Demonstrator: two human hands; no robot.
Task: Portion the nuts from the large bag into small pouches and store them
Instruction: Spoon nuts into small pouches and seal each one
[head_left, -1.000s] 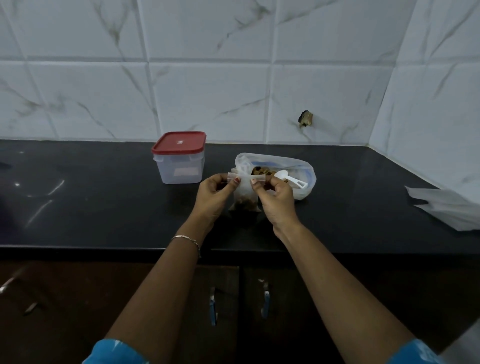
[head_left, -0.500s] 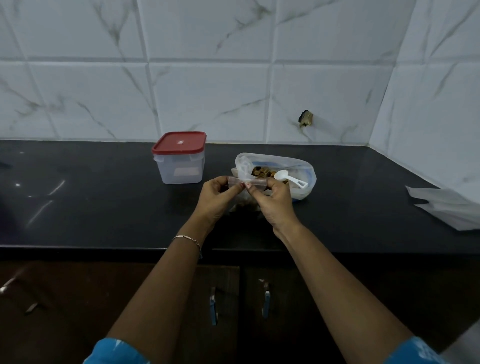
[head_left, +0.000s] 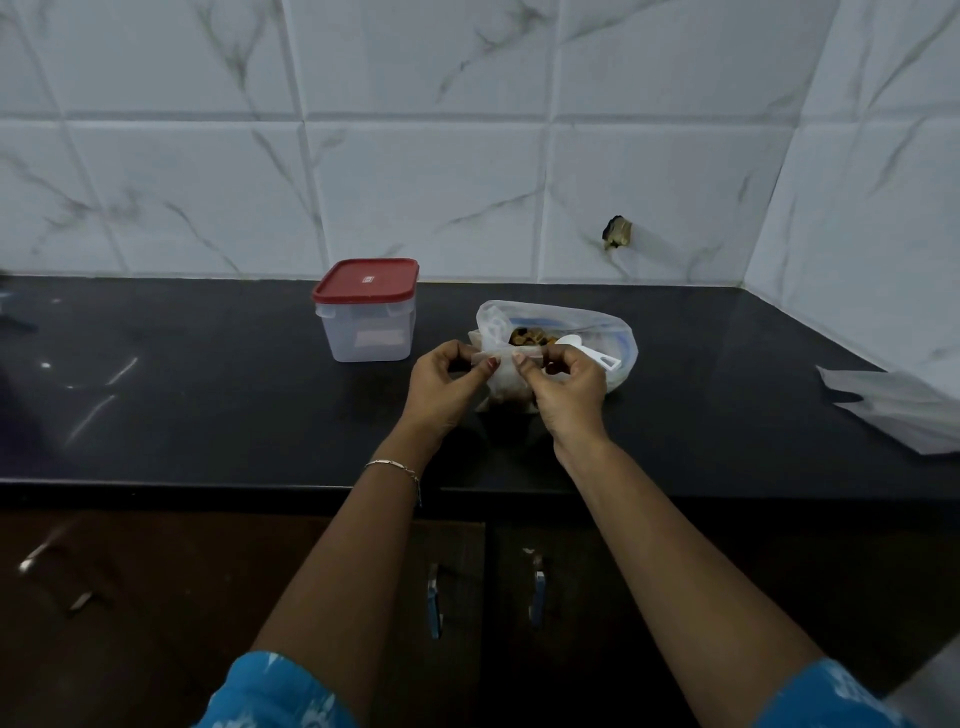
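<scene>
A small clear pouch with nuts at its bottom stands on the black counter, just in front of the large bag. My left hand pinches the left end of its top strip. My right hand pinches the right end, and the two hands are close together. Behind them lies the large clear bag, open, with brown nuts showing inside. A white plastic scoop rests in the bag's mouth.
A clear plastic container with a red lid stands shut on the counter left of the bag. A stack of empty clear pouches lies at the right edge. Tiled walls close the back and right. Cabinet doors with handles lie below.
My hands have moved closer together along the pouch's top strip, the right thumb sliding left. The pouch stays on the counter in front of the large bag.
</scene>
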